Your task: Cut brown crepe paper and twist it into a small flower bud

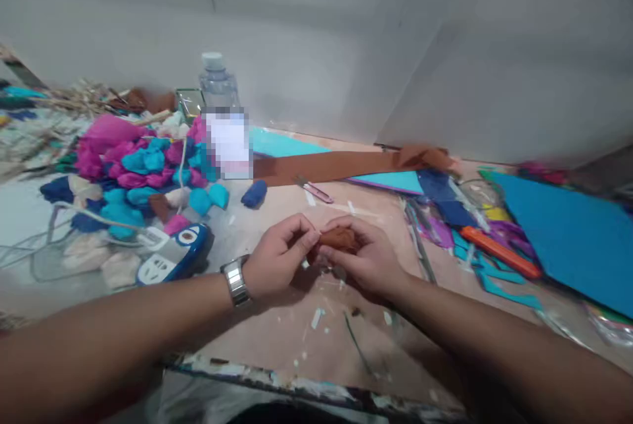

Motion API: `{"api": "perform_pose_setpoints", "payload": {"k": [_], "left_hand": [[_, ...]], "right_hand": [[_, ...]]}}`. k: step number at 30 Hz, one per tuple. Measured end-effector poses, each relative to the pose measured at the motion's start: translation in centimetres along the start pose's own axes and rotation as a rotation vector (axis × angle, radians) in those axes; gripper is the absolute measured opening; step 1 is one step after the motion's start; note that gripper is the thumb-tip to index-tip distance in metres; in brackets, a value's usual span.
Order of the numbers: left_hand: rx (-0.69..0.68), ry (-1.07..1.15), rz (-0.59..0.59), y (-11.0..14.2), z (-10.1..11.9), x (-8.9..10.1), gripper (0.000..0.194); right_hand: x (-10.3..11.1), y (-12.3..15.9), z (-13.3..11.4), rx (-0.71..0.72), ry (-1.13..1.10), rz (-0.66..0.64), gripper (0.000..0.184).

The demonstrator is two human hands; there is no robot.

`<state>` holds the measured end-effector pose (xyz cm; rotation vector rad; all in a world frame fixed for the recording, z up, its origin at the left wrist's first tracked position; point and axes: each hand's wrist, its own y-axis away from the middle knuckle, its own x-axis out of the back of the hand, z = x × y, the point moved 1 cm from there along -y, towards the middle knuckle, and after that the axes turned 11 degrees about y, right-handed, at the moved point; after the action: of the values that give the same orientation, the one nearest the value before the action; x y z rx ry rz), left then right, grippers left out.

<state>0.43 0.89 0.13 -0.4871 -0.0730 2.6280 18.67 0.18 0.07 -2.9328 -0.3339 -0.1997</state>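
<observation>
Between both hands, above the middle of the table, is a small bundle of brown crepe-like paper (340, 239). My left hand (281, 256), with a metal watch on its wrist, pinches the bundle's left end between thumb and forefinger. Wrapped round the right side of it are the fingers of my right hand (370, 254). The palms and lower fingers are partly hidden. Just beyond the hands lies a pink-handled cutter (316, 192). Behind that, a long brown strip of the same-looking paper (326, 165) stretches across the table.
Pink, blue and cream paper-wrapped lumps (143, 163) are heaped at left, beside a blue-and-white corded device (175, 256). A water bottle (217, 84) stands behind them. At right lie an orange utility knife (502, 252) and blue sheets (568, 233). Paper scraps (316, 318) litter the front.
</observation>
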Motion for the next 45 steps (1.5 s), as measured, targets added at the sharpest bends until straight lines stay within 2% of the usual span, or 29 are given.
{"api": "perform_pose_setpoints", "payload": {"k": [5,8,14,18,20,22,25,27,29,33,38,40,42,45], "left_hand": [[0.005,-0.044,-0.01,0.2,-0.2,0.0,0.032],[0.011,-0.045,-0.039,0.2,-0.3,0.1,0.032],[0.036,-0.024,-0.054,0.1,-0.6,0.1,0.034],[0.063,-0.024,-0.056,0.1,-0.8,0.1,0.035],[0.056,-0.123,-0.062,0.1,-0.8,0.2,0.033],[0.02,-0.316,-0.088,0.1,-0.6,0.3,0.028],[-0.04,-0.554,-0.212,0.3,-0.4,0.4,0.017],[-0.106,-0.642,-0.274,0.4,-0.3,0.4,0.015],[-0.136,-0.677,-0.353,0.5,-0.2,0.4,0.016],[-0.226,-0.731,-0.533,0.6,-0.5,0.4,0.019],[-0.309,-0.795,-0.689,0.8,-0.9,0.7,0.02],[-0.333,-0.805,-0.714,0.9,-1.0,0.8,0.02],[-0.327,-0.82,-0.726,1.0,-1.1,0.8,0.02],[-0.298,-0.831,-0.737,0.9,-1.5,0.9,0.02]], "right_hand": [[0.0,0.0,0.2,-0.014,-0.009,-0.011,0.03],[-0.1,0.0,0.1,0.047,-0.016,0.013,0.028],[-0.1,0.1,0.6,0.127,-0.11,0.021,0.038],[0.0,-0.1,0.5,0.106,-0.048,0.1,0.038],[0.1,-0.4,0.1,0.078,-0.037,0.155,0.04],[0.2,-0.7,-0.4,0.071,-0.038,0.202,0.043],[0.5,-1.5,-1.1,0.093,-0.012,0.251,0.048],[0.3,-2.3,-1.5,0.093,0.0,0.226,0.047],[-0.4,-3.5,-2.0,0.085,0.012,0.144,0.046],[-4.3,-7.6,-3.6,0.071,0.036,-0.092,0.048],[-12.6,-14.4,-5.3,0.094,0.141,-0.418,0.045],[-16.1,-16.8,-5.5,0.123,0.202,-0.491,0.044],[-19.2,-18.5,-5.5,0.205,0.337,-0.56,0.043],[-22.9,-19.7,-5.6,0.425,0.715,-0.602,0.037]]}}
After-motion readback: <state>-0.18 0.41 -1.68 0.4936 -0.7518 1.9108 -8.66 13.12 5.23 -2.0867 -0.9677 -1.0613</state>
